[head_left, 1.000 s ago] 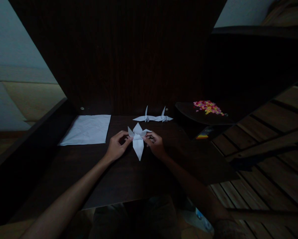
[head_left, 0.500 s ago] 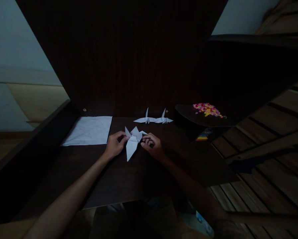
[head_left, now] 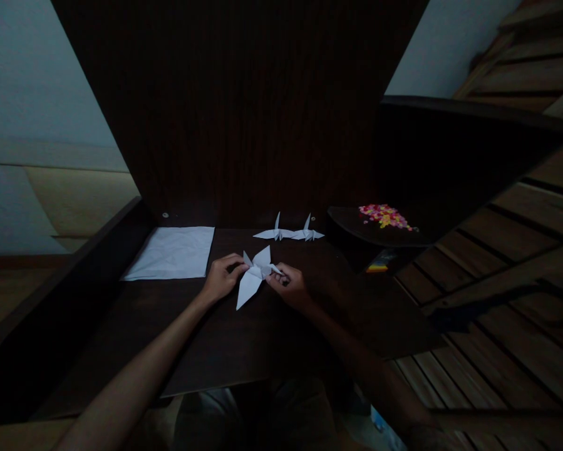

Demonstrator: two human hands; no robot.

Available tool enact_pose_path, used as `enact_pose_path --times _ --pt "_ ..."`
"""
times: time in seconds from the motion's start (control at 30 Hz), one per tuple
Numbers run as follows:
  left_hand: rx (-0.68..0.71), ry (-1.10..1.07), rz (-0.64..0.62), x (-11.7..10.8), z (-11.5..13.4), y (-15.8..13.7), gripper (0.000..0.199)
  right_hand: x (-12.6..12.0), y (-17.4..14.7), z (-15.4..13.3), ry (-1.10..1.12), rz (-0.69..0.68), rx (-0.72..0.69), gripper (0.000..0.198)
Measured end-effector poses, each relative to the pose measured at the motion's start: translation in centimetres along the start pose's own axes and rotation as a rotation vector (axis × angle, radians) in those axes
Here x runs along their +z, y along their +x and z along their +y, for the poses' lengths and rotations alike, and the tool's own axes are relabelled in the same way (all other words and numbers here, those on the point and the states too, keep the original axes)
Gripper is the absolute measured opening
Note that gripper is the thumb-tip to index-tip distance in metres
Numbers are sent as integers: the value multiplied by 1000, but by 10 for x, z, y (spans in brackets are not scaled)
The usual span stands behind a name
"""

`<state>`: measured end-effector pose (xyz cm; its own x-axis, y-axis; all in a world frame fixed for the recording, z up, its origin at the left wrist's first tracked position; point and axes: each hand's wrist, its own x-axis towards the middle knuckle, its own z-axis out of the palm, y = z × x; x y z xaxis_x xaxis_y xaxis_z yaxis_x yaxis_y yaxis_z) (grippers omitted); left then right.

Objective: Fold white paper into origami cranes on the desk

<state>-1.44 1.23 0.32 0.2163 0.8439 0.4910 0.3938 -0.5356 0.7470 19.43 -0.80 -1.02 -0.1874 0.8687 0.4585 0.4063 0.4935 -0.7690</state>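
White paper (head_left: 171, 254) is laid flat on the worktop (head_left: 206, 357). The folded paper figure (head_left: 255, 276) is pinched at its left flap by the closed fingers of the left hand (head_left: 220, 279); behind, two paper cranes (head_left: 288, 235) are lined up. Its right point is gripped by the right hand's (head_left: 291, 288) fingers. On the shelf (head_left: 344, 219), small coloured pieces (head_left: 385, 216) are heaped.

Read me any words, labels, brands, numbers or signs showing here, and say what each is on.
No readable text anywhere.
Colourful item under the shelf: too small and dark to tell any print.
Blue item below the desk: too blurred to tell.
Folded paper and white sheet: no writing visible.
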Motion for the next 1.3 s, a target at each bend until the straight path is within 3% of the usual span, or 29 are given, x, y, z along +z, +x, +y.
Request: enact_pose_path --times 0.13,0.23,0.47,0.73,0.97,1.3 --pt "-39 -33 27 4 -3 -1 20 0 -9 -4 -158 77 -77 20" --pt "-77 -27 66 5 -6 -2 25 -4 -14 -4 -229 204 -55 23" --pt "-87 5 68 5 -11 -1 26 -35 -8 20 -20 428 307 15" --pt "-21 63 42 7 -11 -1 23 -80 16 45 -395 622 534 12" --pt "-10 98 24 6 -15 0 24 -76 34 59 -550 686 636 16" --pt "-24 156 -12 5 -11 0 27 -59 40 64 -586 619 722 15"
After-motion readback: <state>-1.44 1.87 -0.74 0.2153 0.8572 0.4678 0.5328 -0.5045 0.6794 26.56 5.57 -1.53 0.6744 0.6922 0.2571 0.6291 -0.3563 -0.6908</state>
